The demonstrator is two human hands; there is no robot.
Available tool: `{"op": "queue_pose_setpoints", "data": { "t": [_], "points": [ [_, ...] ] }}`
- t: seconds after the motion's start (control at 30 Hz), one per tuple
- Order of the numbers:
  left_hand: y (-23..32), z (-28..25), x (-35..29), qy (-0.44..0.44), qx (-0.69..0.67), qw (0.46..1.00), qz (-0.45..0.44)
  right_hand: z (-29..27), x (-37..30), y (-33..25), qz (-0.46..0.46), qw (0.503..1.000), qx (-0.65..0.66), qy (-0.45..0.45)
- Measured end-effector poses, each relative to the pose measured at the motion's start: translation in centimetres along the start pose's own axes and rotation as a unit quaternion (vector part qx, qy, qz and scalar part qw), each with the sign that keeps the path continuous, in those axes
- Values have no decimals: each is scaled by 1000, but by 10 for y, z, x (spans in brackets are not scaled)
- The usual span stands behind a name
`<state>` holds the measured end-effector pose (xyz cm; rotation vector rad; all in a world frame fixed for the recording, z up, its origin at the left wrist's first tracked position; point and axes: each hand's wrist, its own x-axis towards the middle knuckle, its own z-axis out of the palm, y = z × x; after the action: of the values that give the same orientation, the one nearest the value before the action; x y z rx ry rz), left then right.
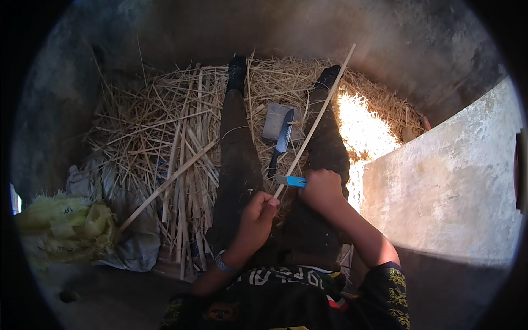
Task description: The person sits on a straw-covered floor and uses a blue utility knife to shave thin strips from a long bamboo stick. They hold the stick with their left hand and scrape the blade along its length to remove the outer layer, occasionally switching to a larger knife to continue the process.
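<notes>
Head view: right hand [322, 190] clenched around blue-handled knife [295, 181].

A rough plastered wall [275, 30], grey-brown and mottled, runs across the far side in shade. On the right stands a paler plastered partition [445, 181], blotchy with stains, its top edge slanting, its face lit. Hard sunlight [362, 124] burns a white patch over the straw-like litter [393, 102] beside it. The bare floor [115, 291] nearer by is dark; a small bright gap [15, 199] shows far left.
</notes>
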<state>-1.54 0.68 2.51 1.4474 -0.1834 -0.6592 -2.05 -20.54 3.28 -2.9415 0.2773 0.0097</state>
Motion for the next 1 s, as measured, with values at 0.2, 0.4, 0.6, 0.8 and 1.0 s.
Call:
{"op": "queue_pose_setpoints", "data": {
  "t": [0.2, 0.4, 0.6, 0.8, 1.0],
  "points": [
    [10, -1, 3, -6, 19, 1000, 19, 3, 28, 12, 9, 995, 23, 100],
    [19, 2, -17, -88, -85, 987, -103, -75, 97, 77, 230, 967, 28, 109],
    [14, 8, -6, -56, -48, 996, -40, -34, 11, 25, 42, 997, -47, 40],
    [33, 17, -22, 0, 157, 985, 77, -20, -14, 17, -22, 995, 40, 90],
    [35, 24, -44, -24, 190, 979, 74, -58, 40, 77, 254, 943, 149, 154]
  ]
}}
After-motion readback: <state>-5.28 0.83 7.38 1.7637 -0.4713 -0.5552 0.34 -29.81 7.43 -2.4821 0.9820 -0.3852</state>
